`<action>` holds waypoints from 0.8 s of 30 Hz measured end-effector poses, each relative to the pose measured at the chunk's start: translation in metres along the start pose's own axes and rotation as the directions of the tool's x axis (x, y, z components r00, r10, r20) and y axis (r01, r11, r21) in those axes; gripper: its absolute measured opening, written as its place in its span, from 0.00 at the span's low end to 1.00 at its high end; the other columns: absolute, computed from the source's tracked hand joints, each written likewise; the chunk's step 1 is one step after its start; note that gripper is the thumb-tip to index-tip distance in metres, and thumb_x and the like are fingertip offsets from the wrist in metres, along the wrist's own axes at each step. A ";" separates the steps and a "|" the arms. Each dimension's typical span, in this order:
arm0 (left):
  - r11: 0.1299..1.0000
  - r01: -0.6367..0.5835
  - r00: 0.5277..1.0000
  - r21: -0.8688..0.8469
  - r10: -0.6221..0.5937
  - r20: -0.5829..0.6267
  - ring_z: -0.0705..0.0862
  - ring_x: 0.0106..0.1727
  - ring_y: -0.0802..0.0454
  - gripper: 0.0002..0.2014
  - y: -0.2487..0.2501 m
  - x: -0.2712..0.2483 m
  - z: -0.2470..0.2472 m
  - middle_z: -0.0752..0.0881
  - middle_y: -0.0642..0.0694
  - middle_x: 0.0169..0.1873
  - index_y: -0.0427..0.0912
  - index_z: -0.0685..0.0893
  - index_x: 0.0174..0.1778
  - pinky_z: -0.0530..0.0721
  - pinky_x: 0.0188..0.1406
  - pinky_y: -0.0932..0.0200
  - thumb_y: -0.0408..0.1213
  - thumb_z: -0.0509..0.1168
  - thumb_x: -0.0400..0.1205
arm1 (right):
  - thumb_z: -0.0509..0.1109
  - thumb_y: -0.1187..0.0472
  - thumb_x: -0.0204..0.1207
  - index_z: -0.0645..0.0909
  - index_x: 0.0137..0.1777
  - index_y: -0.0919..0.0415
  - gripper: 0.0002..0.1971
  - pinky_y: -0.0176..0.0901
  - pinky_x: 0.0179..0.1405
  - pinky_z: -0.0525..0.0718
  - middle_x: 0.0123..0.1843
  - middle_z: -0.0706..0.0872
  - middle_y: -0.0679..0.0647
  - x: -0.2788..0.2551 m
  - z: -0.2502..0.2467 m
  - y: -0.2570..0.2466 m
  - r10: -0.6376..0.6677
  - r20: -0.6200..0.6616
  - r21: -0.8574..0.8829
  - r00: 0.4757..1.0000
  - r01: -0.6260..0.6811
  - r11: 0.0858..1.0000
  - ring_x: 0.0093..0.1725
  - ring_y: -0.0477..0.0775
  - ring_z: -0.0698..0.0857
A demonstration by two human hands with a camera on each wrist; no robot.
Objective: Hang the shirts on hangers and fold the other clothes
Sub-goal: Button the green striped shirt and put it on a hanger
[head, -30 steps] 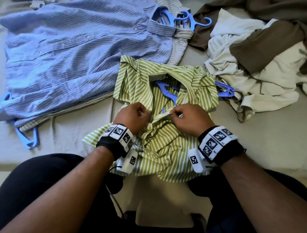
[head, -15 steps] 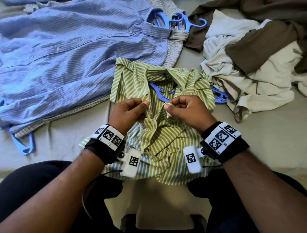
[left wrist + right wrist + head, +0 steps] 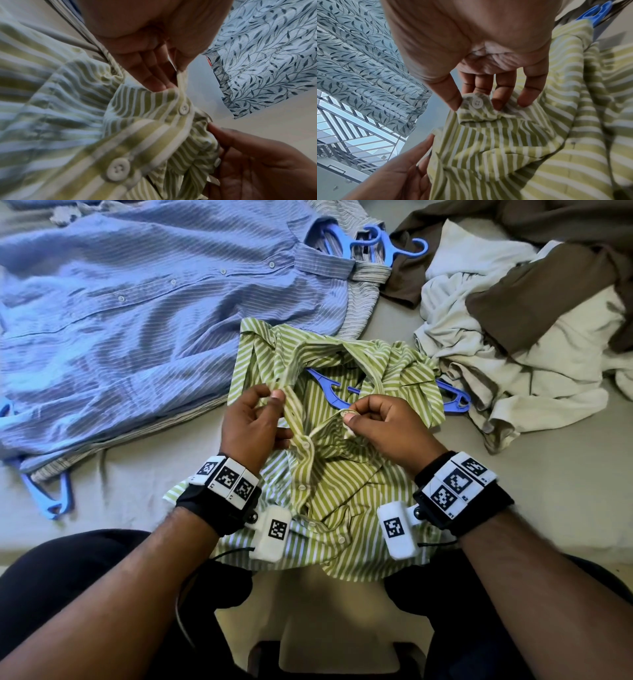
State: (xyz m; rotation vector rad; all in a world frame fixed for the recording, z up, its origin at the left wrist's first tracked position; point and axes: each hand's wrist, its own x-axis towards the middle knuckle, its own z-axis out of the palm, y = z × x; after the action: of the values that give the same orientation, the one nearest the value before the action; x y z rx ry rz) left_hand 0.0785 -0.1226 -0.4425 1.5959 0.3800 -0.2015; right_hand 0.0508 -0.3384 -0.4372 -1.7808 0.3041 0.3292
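Left hand (image 3: 251, 422) pinches the buttonhole placket of the green striped shirt (image 3: 329, 494), right hand (image 3: 383, 426) pinches its button (image 3: 477, 103) edge; shirt lies on the bed (image 3: 548, 484) over a blue hanger (image 3: 327, 385)

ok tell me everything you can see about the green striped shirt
The green striped shirt is thin woven cloth with white stripes and white buttons, lying crumpled, collar away from the person, on the beige surface. Its lower buttons are fastened; the top is open over a blue hanger inside it. The left hand pinches one front edge, the right hand pinches the other at a button.
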 end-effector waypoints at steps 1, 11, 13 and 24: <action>1.000 -0.024 0.999 0.009 0.024 -0.035 0.88 0.26 0.48 0.04 0.001 0.001 -0.002 0.83 0.44 0.36 0.49 0.81 0.54 0.90 0.28 0.51 0.44 0.67 0.90 | 0.79 0.56 0.81 0.90 0.48 0.57 0.05 0.64 0.61 0.90 0.46 0.93 0.60 0.000 -0.001 -0.001 0.012 -0.002 0.004 1.000 -0.012 1.000 0.44 0.52 0.89; 0.999 -0.022 0.996 -0.030 0.019 -0.085 0.91 0.31 0.41 0.08 0.006 -0.001 -0.003 0.82 0.41 0.41 0.47 0.77 0.56 0.83 0.24 0.55 0.46 0.58 0.93 | 0.76 0.63 0.81 0.89 0.48 0.61 0.03 0.34 0.32 0.83 0.32 0.89 0.44 -0.002 -0.005 -0.009 0.119 -0.025 0.234 0.993 -0.110 0.966 0.30 0.39 0.86; 0.995 -0.008 0.998 -0.097 0.002 -0.069 0.90 0.33 0.43 0.08 0.008 0.000 -0.004 0.83 0.43 0.43 0.45 0.79 0.52 0.86 0.25 0.55 0.44 0.61 0.93 | 0.78 0.61 0.81 0.90 0.50 0.62 0.04 0.36 0.35 0.84 0.32 0.89 0.45 -0.002 -0.005 -0.010 0.130 -0.014 0.264 0.991 -0.122 0.957 0.31 0.40 0.86; 0.975 -0.196 0.965 0.103 0.173 0.195 0.87 0.35 0.49 0.08 -0.002 -0.006 0.002 0.88 0.47 0.34 0.50 0.91 0.50 0.92 0.42 0.46 0.32 0.78 0.81 | 0.80 0.64 0.79 0.91 0.53 0.71 0.09 0.37 0.41 0.88 0.41 0.93 0.54 -0.005 -0.001 -0.010 0.019 -0.003 0.211 1.000 -0.018 0.977 0.40 0.45 0.89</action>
State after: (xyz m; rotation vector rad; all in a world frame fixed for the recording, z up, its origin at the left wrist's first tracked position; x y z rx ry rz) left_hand 0.0726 -0.1253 -0.4426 1.7059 0.0748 -0.2308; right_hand 0.0502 -0.3368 -0.4258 -1.5708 0.3468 0.2945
